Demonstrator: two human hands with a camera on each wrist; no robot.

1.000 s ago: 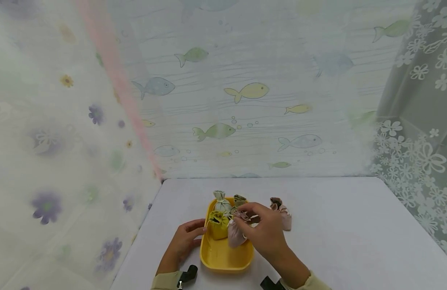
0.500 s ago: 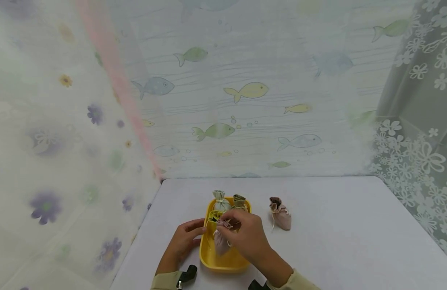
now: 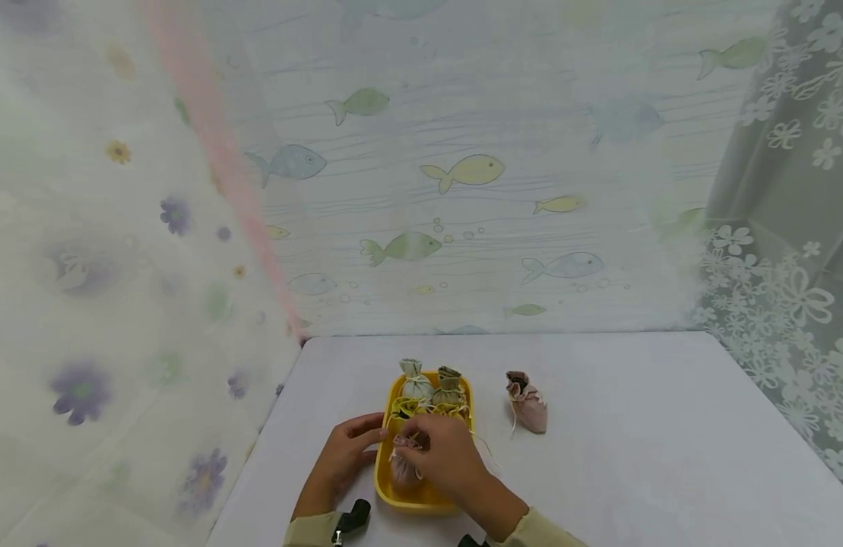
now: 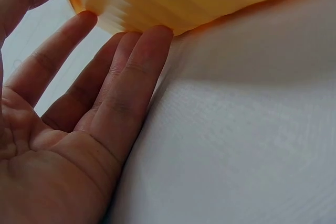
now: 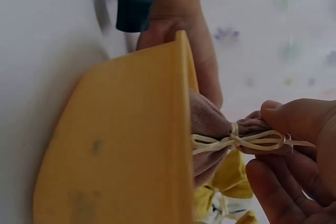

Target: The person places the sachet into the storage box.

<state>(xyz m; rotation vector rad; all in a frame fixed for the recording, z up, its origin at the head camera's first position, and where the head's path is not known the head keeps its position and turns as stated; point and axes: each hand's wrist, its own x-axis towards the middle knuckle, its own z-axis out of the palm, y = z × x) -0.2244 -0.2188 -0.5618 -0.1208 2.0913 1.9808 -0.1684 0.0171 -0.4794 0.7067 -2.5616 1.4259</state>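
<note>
My right hand [image 3: 451,460] pinches the gathered neck of a dusty-pink drawstring pouch [image 3: 404,475] in the near left part of a yellow tray [image 3: 421,508]. The right wrist view shows thumb and fingers on the cloth above the pouch's tied cream cord [image 5: 234,136], its lower part hidden behind the tray wall [image 5: 126,140]. With fairly straight fingers, my left hand [image 3: 349,450] touches the tray's left outer side, as the left wrist view also shows. Behind the held pouch sit a pale green pouch [image 3: 416,389], an olive-brown pouch [image 3: 448,390] and yellow pouches [image 3: 407,408], partly hidden.
Another pink pouch [image 3: 530,410] lies on the white table [image 3: 633,441], right of the tray. A loose pale cord [image 3: 488,447] trails over the tray's right rim. Fish-print curtain [image 3: 476,251] hangs behind the table, with a flowered one [image 3: 120,319] at the left.
My right hand has carried the pink pouch left and toward me, from beside the yellow pouch down into the near left of the tray. The left hand has stayed at the tray's side.
</note>
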